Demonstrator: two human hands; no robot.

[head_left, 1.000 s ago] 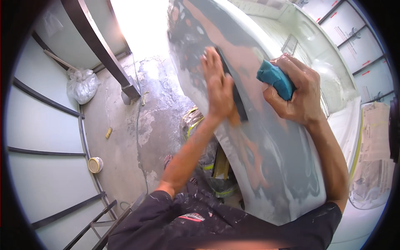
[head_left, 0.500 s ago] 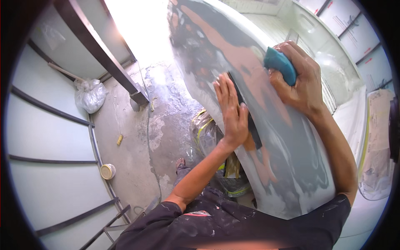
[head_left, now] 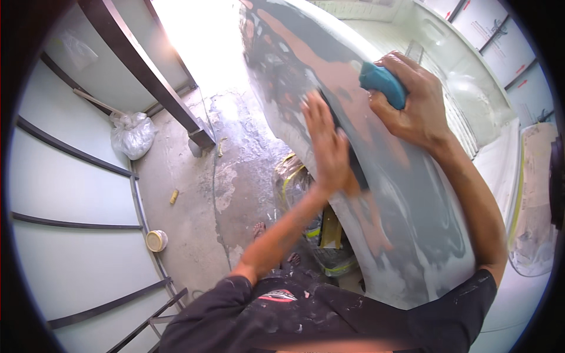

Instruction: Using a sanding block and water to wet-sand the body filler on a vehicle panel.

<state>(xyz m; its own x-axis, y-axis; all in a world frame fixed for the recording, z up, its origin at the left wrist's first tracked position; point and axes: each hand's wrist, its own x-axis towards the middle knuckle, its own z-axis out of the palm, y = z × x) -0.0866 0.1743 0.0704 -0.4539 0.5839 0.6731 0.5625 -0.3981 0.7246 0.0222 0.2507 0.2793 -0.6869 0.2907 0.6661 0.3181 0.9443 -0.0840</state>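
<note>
In front of me curves a vehicle body panel (head_left: 412, 229), patched in grey, white and pinkish tan, with a wet-looking sheen. My left hand (head_left: 329, 156) lies along a long black sanding block (head_left: 356, 167) against the panel, its fingers stretched and blurred by motion. Most of the block is hidden under that hand. Higher on the right, my right hand (head_left: 415, 106) grips a teal sponge (head_left: 382, 84) over the panel's upper edge. Its fingers are wrapped around the sponge, and the skin looks wet.
Beyond the panel is a pale truck bed (head_left: 471, 100). Below it sits a wheel wrapped in plastic (head_left: 291, 182). On the left stand a dark metal post (head_left: 141, 70), a stuffed clear bag (head_left: 132, 136) and a small tub (head_left: 156, 240). A cable (head_left: 215, 194) crosses the concrete floor.
My right hand has shifted slightly left and up with the sponge. My left hand has slid a little up along the panel with the sanding block. Both feet now show.
</note>
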